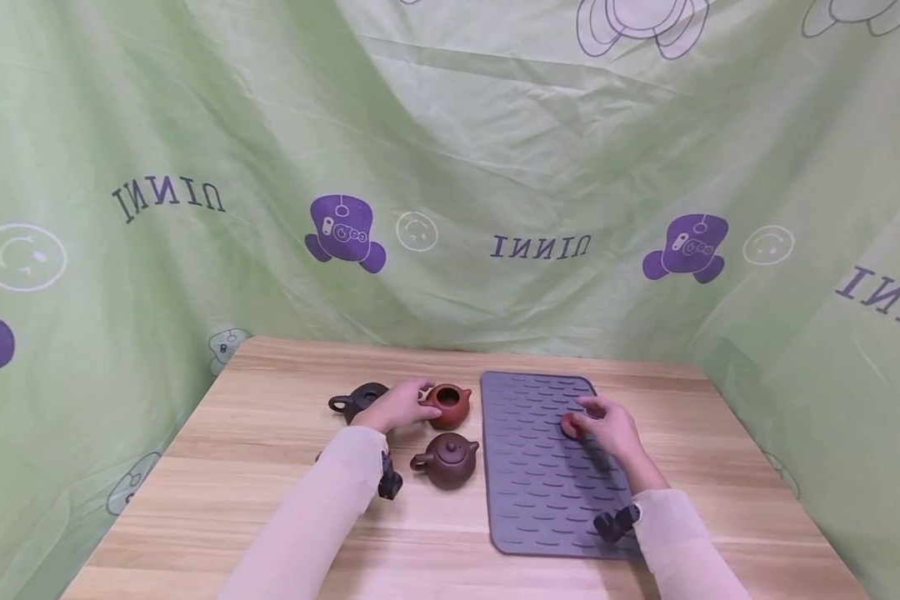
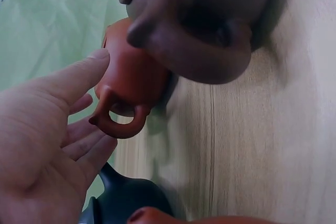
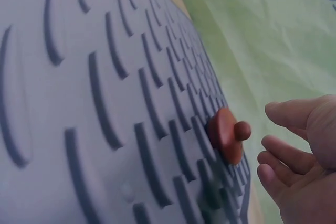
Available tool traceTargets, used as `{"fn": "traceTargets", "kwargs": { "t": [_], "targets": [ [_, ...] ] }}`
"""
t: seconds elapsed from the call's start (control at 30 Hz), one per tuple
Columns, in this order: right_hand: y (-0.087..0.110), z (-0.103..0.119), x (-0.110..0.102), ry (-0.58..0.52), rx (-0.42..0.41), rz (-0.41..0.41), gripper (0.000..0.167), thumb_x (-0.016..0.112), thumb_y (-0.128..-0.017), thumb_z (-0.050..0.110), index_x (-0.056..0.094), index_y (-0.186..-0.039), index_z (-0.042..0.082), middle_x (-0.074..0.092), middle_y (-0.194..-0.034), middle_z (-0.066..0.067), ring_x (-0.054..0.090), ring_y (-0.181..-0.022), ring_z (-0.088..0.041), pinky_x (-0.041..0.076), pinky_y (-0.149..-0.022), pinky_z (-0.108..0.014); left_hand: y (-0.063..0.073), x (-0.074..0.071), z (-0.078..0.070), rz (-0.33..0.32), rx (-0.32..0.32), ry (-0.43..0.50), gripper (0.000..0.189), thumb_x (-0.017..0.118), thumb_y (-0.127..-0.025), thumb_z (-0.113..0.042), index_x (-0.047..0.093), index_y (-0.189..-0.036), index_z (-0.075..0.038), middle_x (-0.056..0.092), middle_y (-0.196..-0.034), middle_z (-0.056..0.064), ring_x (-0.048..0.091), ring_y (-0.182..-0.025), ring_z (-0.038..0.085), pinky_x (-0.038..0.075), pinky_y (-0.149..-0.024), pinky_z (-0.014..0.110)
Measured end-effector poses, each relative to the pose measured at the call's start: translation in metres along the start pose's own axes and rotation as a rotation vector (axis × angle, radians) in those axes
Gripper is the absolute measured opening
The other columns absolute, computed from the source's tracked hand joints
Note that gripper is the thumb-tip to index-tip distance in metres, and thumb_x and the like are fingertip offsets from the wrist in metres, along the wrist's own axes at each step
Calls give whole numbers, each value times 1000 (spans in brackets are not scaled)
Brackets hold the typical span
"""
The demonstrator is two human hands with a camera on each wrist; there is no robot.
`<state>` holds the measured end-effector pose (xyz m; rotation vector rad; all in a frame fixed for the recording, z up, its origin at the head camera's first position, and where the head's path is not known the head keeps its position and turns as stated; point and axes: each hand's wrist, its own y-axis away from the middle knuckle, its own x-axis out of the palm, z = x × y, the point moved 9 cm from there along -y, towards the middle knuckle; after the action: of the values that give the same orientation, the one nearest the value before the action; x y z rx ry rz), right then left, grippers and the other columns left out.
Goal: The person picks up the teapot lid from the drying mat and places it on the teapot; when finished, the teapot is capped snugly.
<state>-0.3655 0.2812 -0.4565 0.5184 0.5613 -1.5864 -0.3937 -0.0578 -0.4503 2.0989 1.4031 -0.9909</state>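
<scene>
A red clay teapot [image 1: 451, 409] stands lidless on the table, its round opening showing dark. My left hand [image 1: 402, 405] is beside its handle [image 2: 122, 127]; in the left wrist view the thumb is close to the pot's body and the fingers are loosely extended, not curled round anything. The teapot's red lid [image 3: 223, 136] lies knob up on the grey mat [image 1: 528, 500]. Just off that knob, my right hand [image 1: 610, 430] has its fingers relaxed, with a gap to the lid in the right wrist view.
A purple-brown teapot [image 1: 450, 460] with its lid on stands nearer me, left of the mat. Behind my left hand is a black teapot [image 1: 360, 400]. At the left wrist view's bottom edge, part of another reddish pot [image 2: 152, 216] shows. Green printed cloth [image 1: 450, 167] hangs around the table.
</scene>
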Motion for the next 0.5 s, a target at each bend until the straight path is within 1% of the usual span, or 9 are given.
{"fn": "traceTargets", "kwargs": {
  "t": [0.23,0.4,0.5],
  "targets": [
    [-3,-9,6,2,6,-3,37,70,-86,7,62,-120,-7,61,-120,-27,52,-115,-43,37,-100,-54,-1,0,0,-6,1,33,51,77,-84,-13,57,-127,5,64,-114,17,62,-103,28,48,-92,40],
    [-4,-13,8,22,-2,-9,36,71,-85,6,64,-117,-7,64,-114,-25,55,-111,-42,39,-98,-53,-1,1,-2,-7,3,85,49,77,-83,-8,57,-125,7,65,-110,19,63,-100,30,50,-89,40],
    [-4,-15,9,25,-7,-7,34,72,-85,5,65,-115,-7,65,-111,-24,56,-109,-41,40,-96,-52,-3,3,-1,-15,-8,82,49,77,-83,-8,57,-125,7,65,-110,18,62,-101,30,49,-90,40]
  ]
}}
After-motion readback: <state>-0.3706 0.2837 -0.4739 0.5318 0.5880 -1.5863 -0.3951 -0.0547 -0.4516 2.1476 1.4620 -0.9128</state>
